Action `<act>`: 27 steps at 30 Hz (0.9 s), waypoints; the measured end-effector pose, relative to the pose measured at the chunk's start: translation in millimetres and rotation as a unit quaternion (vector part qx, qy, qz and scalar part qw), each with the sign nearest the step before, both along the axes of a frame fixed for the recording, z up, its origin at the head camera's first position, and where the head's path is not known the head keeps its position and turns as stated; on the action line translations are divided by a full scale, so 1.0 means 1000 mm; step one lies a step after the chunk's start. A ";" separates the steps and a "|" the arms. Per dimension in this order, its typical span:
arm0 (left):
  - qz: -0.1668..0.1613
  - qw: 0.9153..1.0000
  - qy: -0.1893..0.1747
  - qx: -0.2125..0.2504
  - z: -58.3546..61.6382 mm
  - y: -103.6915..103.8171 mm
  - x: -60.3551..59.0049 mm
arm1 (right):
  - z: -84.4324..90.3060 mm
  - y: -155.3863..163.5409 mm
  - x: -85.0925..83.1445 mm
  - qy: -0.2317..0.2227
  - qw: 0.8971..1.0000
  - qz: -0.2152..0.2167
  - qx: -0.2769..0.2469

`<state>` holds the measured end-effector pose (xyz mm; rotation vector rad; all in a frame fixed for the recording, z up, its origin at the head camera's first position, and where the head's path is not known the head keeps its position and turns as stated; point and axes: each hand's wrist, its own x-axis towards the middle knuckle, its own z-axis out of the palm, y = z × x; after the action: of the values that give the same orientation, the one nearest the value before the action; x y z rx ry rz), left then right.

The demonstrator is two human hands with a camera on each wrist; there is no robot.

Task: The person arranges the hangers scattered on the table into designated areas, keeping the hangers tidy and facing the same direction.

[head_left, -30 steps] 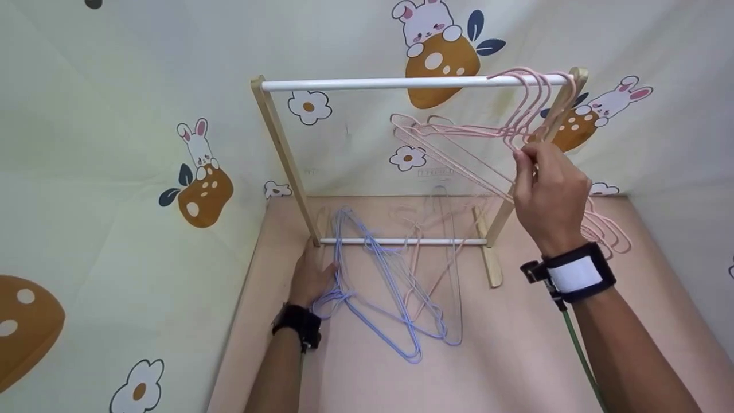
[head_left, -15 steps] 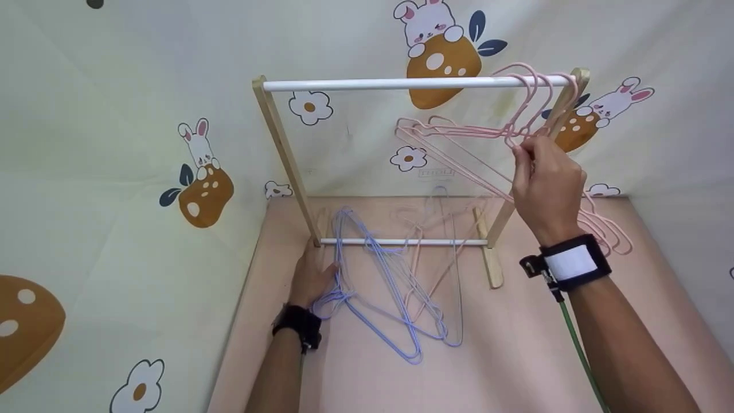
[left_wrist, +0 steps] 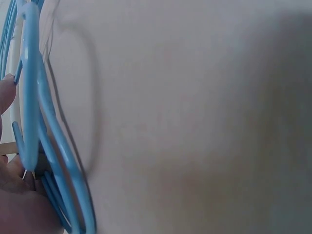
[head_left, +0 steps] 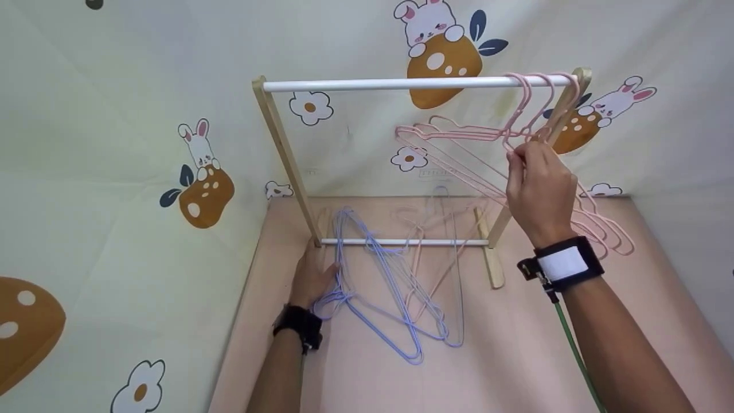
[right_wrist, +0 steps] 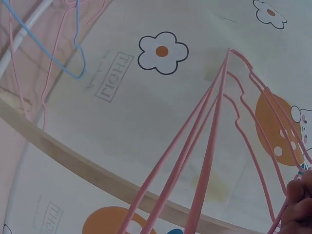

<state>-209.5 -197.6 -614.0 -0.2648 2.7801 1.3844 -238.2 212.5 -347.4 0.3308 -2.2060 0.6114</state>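
My right hand [head_left: 542,189] pinches a pink hanger [head_left: 507,135] just below its neck in the head view. Its hook sits at the white top bar of the wooden clothes rack [head_left: 390,84], beside other pink hangers [right_wrist: 214,141] close to the right post. Down at the left, my left hand [head_left: 309,278] holds the foot of the rack's left post, its thumb spread towards several blue hangers [head_left: 384,292] lying in a tangle. In the left wrist view blue hanger hooks [left_wrist: 30,92] cover part of the left fingers, whose tips are mostly hidden.
Behind the blue hangers, loose pink hangers [head_left: 418,267] lie across the rack's white lower bar [head_left: 470,242]. The right wooden foot [head_left: 490,267] stands on the pinkish floor surface [head_left: 487,367]. Patterned sheeting [head_left: 137,246] walls in the space on the left, back and right.
The right hand has shifted slightly left and the pinched pink hanger's hook has come down onto the top bar. The left hand and the blue hangers have stayed put.
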 end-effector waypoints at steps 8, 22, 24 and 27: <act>0.005 1.000 -0.004 0.000 0.002 0.001 0.002 | 0.001 -0.002 -0.001 0.021 0.999 -0.022 0.013; -0.002 1.000 0.024 0.015 0.000 0.000 0.004 | 0.002 0.002 -0.004 0.032 0.999 -0.025 0.027; -0.001 1.000 0.017 0.015 0.000 0.000 0.003 | 0.002 0.002 -0.004 0.033 0.999 -0.027 0.028; 0.001 1.000 0.008 0.014 0.000 0.000 0.002 | 0.002 0.003 -0.004 0.037 0.998 -0.028 0.030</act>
<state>-207.4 -197.9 -614.3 -0.2565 2.7706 1.4322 -241.8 215.3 -345.2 0.3172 -2.1581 0.4959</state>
